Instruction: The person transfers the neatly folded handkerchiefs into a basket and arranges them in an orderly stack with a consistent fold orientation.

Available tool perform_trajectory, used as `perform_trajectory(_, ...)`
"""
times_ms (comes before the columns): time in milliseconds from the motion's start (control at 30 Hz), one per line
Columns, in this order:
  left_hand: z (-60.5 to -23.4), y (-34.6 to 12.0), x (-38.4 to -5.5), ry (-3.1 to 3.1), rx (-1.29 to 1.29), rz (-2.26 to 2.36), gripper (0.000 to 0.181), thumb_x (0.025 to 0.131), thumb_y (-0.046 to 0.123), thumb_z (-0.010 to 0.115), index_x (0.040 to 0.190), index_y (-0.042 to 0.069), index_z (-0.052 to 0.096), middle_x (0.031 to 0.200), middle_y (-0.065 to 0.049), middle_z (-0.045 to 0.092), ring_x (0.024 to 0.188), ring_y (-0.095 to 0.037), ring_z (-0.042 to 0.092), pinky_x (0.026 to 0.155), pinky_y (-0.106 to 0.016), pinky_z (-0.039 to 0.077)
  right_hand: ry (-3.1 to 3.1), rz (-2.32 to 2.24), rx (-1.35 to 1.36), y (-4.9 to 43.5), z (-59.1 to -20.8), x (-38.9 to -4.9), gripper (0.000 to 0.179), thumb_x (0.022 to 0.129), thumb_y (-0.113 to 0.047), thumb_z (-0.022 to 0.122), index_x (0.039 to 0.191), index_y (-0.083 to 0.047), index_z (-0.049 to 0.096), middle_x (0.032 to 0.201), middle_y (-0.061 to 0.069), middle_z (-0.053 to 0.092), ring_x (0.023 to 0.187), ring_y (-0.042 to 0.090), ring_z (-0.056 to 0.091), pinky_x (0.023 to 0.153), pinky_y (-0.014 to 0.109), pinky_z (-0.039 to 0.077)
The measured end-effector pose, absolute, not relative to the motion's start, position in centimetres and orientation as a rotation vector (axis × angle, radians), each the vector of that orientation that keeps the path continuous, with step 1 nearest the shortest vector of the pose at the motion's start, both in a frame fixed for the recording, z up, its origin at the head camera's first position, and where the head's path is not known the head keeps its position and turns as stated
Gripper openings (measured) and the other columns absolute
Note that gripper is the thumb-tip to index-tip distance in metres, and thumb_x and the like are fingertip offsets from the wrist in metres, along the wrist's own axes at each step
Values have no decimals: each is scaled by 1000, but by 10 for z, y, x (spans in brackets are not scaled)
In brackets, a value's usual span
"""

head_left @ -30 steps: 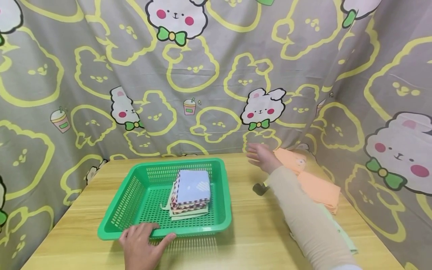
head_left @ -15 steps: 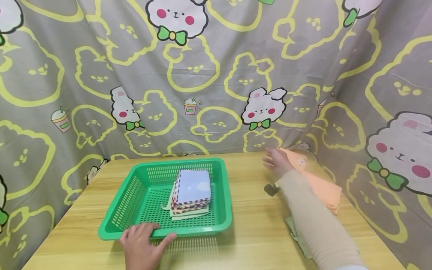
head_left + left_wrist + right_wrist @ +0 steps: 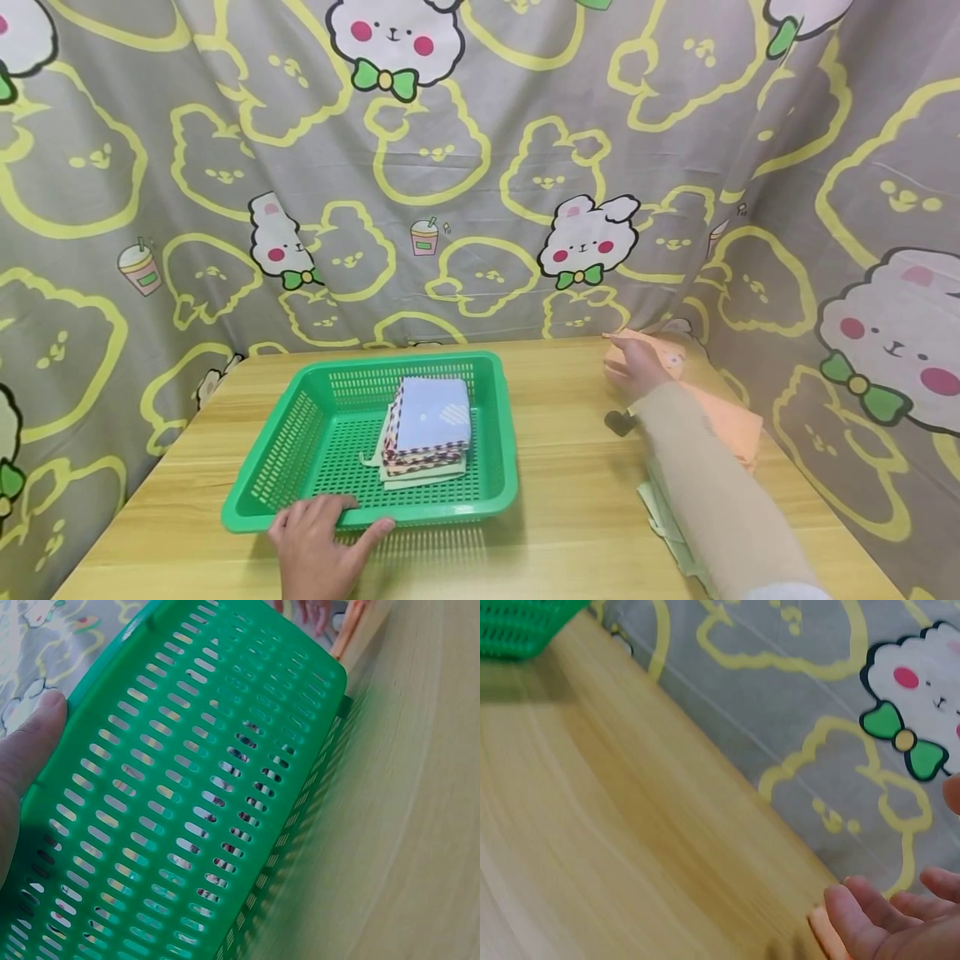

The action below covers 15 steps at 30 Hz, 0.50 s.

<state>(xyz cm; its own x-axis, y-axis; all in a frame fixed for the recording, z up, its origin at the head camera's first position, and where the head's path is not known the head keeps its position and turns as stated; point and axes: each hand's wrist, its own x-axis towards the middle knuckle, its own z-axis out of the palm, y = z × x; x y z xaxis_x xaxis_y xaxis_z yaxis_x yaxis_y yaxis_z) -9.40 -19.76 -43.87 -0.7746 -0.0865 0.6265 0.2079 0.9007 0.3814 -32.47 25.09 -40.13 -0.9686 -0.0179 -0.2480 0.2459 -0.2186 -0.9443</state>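
Observation:
My left hand grips the front rim of a green plastic basket, fingers over the edge and thumb against the outer wall. Inside the basket lies a stack of folded cloths, a pale blue one on top with checked edges under it. At the back right, my right hand is at a folded orange cloth, overlapping its left side. The right wrist view has these fingers loosely extended at the edge of the cloth, the thumb apart from them.
A second folded orange cloth lies nearer on the right, partly behind the right sleeve. Beside the sleeve is a light green cloth, also partly covered. A patterned grey curtain hangs behind the wooden table.
My right hand has moved right, from beside the orange cloth at the back onto its left side. The left hand has stayed on the basket rim.

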Motion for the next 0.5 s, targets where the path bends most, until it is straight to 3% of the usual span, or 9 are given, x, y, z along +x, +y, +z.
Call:
perform_trajectory(100, -439, -198, -94, -2384, -90, -577, 48, 66, 59, 79, 78, 14, 65, 80, -2, 65, 79, -27, 53, 82, -55, 26, 1717, -2384, 354, 255, -406, -326, 57, 103, -17, 35, 156, -17, 14, 160, 5, -14, 144, 36, 9, 114, 43, 18)
perform_trajectory(133, -439, -198, -95, -2383, -90, -578, 48, 66, 59, 80, 78, 15, 64, 80, -2, 65, 79, -27, 53, 82, -55, 26, 1707, -2392, 381, 257, -408, -326, 56, 102, -17, 37, 155, -18, 18, 160, 8, -5, 142, 36, 17, 113, 42, 20)
perform_trajectory(200, -439, -198, -95, -2385, -90, -579, 48, 66, 59, 80, 78, 15, 64, 80, -1, 65, 78, -27, 53, 82, -56, 26, 1713, -2399, 405, 261, -413, -326, 44, 101, -18, 40, 145, -21, 37, 149, 13, 26, 128, 31, 39, 108, 38, 30)
perform_trajectory(267, -439, -198, -95, -2388, -87, -578, 48, 66, 59, 80, 77, 15, 64, 80, -1, 65, 79, -27, 53, 82, -56, 26, 1720, -2405, 389, 265, -418, -326, 22, 100, -17, 41, 118, -19, 55, 118, 9, 51, 101, 23, 54, 94, 33, 41)
perform_trajectory(333, -439, -197, -95, -2388, -87, -579, 48, 66, 59, 80, 77, 15, 64, 80, -1, 65, 78, -28, 53, 83, -56, 26, 1675, -2428, 369, 270, -421, -325, 19, 100, -17, 41, 90, -21, 57, 83, -2, 52, 75, 14, 52, 77, 30, 41)
perform_trajectory(400, -439, -197, -95, -2388, -88, -581, 48, 65, 58, 80, 77, 15, 64, 80, -1, 65, 79, -28, 53, 83, -56, 26, 1606, -2466, 372, 273, -423, -323, 29, 100, -16, 42, 75, -20, 56, 64, -6, 42, 58, 11, 42, 64, 28, 35)
perform_trajectory(500, -439, -197, -94, -2385, -91, -582, 48, 65, 58, 80, 77, 15, 64, 79, -2, 65, 79, -28, 54, 83, -56, 26, 1510, -2486, 441, 274, -423, -319, 26, 100, -16, 42, 81, -22, 58, 77, -10, 45, 63, 10, 41, 62, 26, 34)
